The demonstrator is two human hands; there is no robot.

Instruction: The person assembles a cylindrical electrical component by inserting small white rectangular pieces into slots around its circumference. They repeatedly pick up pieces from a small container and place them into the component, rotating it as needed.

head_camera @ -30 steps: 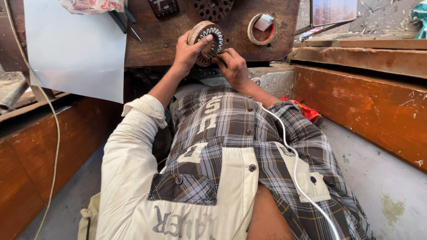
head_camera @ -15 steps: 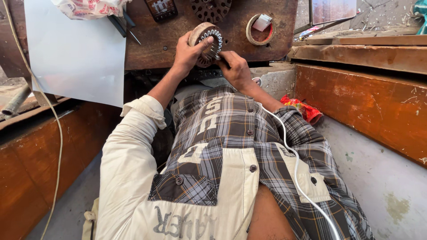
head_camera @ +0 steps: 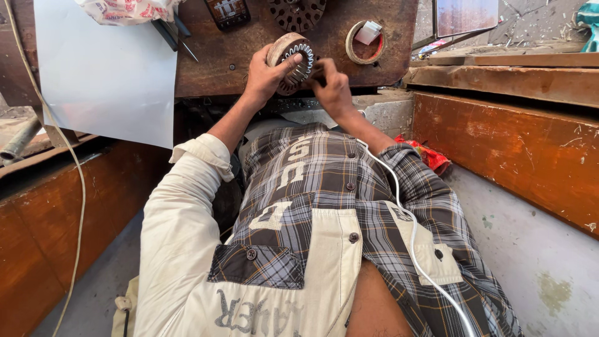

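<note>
My left hand grips a round slotted metal stator core, tilted on edge over the front of a dark wooden workbench. My right hand is at the core's right lower side, fingers pinched against its slots; what they pinch is hidden. Both arms reach forward over my plaid shirt.
On the bench lie a white sheet, a tape roll, a second slotted core, a dark tool and a plastic bag. Orange wooden panels flank me. A white cable crosses my shirt; a red rag lies right.
My right hand has shifted slightly lower along the core's right edge. The left hand keeps the same grip on the core.
</note>
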